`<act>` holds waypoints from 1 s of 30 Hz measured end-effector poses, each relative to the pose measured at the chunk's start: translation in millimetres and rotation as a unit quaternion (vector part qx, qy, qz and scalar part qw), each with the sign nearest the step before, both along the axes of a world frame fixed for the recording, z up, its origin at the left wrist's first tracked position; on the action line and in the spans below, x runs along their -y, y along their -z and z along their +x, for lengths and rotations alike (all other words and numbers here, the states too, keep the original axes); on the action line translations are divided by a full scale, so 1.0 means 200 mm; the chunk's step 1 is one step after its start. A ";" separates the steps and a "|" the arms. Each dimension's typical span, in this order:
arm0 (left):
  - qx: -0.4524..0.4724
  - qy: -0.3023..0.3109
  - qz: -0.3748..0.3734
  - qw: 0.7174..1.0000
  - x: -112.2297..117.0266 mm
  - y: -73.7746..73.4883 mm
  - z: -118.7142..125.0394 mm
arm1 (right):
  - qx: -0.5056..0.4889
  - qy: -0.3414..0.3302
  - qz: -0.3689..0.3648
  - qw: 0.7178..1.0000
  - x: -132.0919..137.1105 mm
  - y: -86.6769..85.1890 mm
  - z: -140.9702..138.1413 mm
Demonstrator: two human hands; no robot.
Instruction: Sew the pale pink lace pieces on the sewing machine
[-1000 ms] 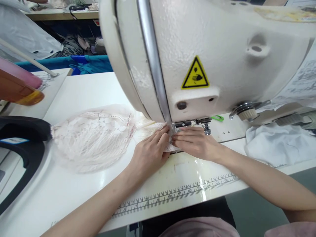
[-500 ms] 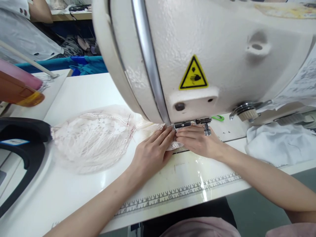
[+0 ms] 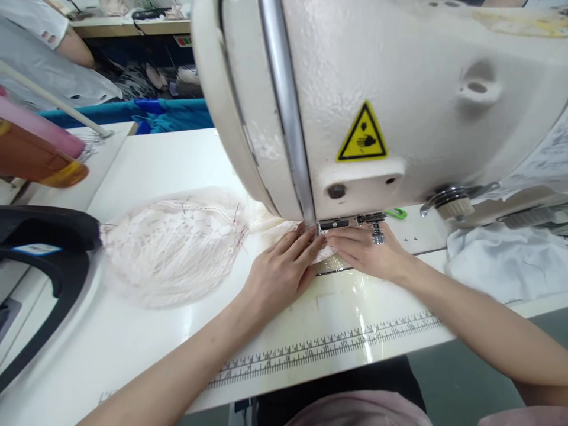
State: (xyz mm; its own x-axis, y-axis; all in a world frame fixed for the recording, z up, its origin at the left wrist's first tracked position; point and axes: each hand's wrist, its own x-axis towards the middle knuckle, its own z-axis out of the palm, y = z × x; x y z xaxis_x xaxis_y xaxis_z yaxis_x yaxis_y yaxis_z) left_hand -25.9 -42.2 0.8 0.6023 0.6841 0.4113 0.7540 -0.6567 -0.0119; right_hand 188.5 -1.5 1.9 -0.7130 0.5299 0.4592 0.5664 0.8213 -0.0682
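My left hand (image 3: 284, 260) lies flat on a strip of pale lace fabric (image 3: 327, 254), its fingers stretched out toward the sewing machine's (image 3: 306, 148) needle area. From the other side, my right hand (image 3: 368, 248) rests low with straight fingers, their tips at the fabric beside the metal guide (image 3: 337, 224). The needle point and presser foot are mostly hidden by the machine head and my fingers. To the left, a bunched, sheer white lace piece (image 3: 177, 242) with reddish thread along its edges spreads on the table (image 3: 151, 160) and joins the cloth near my left hand.
A printed ruler strip (image 3: 328, 349) runs along the table's front edge. White cloth (image 3: 501, 260) lies at right, near a green clip-like item (image 3: 396, 213). A black curved object (image 3: 57, 236) and thread cones (image 3: 44, 160) stand at left. Another person's arm (image 3: 75, 47) shows behind.
The view has shifted slightly, so the machine and table appear farther right. Both hands stay at the needle area, with a little more of the lace edge showing between them.
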 end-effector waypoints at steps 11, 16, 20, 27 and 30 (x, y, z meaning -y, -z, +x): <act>-0.010 -0.009 -0.012 1.000 -0.02 0.01 0.00 | 0.001 0.044 -0.035 0.998 0.00 -0.01 -0.02; -0.009 0.054 0.019 0.998 -0.01 0.01 -0.01 | 0.020 0.045 0.038 0.998 -0.01 0.01 -0.02; -0.006 0.047 0.021 0.999 -0.01 -0.01 0.00 | 0.039 -0.008 0.021 0.999 0.00 0.03 -0.03; 0.007 0.018 0.018 1.000 -0.02 -0.02 0.00 | -0.010 -0.018 -0.006 1.000 0.02 0.08 -0.07; 0.026 0.017 0.022 0.999 -0.02 -0.02 0.01 | -0.037 -0.017 -0.013 0.999 0.03 0.08 -0.09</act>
